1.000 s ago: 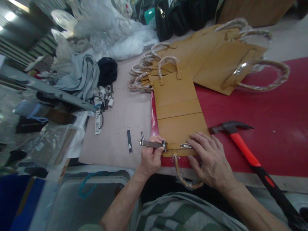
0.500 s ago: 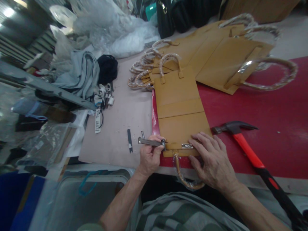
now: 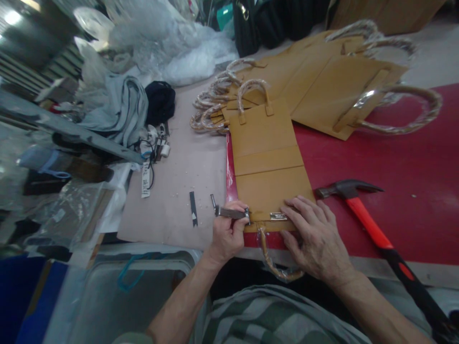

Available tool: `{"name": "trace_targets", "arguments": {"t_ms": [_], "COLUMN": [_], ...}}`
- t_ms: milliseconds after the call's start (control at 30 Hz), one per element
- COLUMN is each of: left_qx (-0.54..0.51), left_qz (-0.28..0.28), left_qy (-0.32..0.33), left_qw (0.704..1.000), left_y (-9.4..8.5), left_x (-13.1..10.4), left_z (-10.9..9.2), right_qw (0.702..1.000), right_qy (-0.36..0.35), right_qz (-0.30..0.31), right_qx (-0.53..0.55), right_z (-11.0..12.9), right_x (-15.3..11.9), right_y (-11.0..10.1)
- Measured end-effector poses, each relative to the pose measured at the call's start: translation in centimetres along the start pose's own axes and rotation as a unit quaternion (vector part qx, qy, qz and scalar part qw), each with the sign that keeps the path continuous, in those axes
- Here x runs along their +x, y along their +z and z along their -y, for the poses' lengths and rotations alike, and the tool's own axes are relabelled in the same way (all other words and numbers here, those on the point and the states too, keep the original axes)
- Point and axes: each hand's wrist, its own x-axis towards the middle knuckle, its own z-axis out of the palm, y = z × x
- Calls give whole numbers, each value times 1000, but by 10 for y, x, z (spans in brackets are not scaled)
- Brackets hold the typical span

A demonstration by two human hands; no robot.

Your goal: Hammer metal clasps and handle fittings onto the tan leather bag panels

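A tan leather panel (image 3: 269, 138) lies across the red mat's left edge, with a wrapped handle at each end. Near its lower edge sits a small silver metal plate (image 3: 277, 216). My left hand (image 3: 228, 233) is closed around a metal hand tool (image 3: 232, 213), whose wide end meets the panel's lower left edge. Spread flat at the lower right corner of the panel, my right hand (image 3: 315, 239) has its fingertips beside the silver plate. The lower handle (image 3: 267, 255) hangs over the table edge between my hands.
A claw hammer (image 3: 366, 215) with a red and black grip lies on the red mat (image 3: 423, 191) at right. More tan panels (image 3: 322, 81) with wrapped handles are stacked behind. A dark strip (image 3: 193, 209) and a thin metal rod (image 3: 213, 203) lie left. A grey bin (image 3: 143, 296) stands below.
My left hand and the tool in it have moved slightly to the right, along the panel's edge. My right hand has stayed in nearly the same place.
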Motion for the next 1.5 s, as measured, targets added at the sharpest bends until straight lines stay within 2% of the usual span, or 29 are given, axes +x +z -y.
{"name": "trace_targets", "arguments": {"t_ms": [233,533,800,1133,1300,1500], "left_qx": [-42,-62,9,47,46,38], "left_qz": [35,23,11,19,46,92], "left_qy": [-52,-39,27,65,67,28], "left_qw": [997,997,1000,997,996,995], "left_y": [-6,-6,3,5,6,1], "left_x": [9,-1,0,1,3,10], "left_z": [5,10,2,1,1,-3], "right_qw": [1000,1000,1000,1000,1000,1000], "right_qy": [3,5,1,4,1,-11], "right_qz": [2,6,2,6,-8,-16], "right_qx": [4,0,2,1,4,9], "right_z": [1,1,1,2,1,0], "right_x": [1,0,0,1,-1,-2], "right_y": [-1,-2,0,-1,0,-1]}}
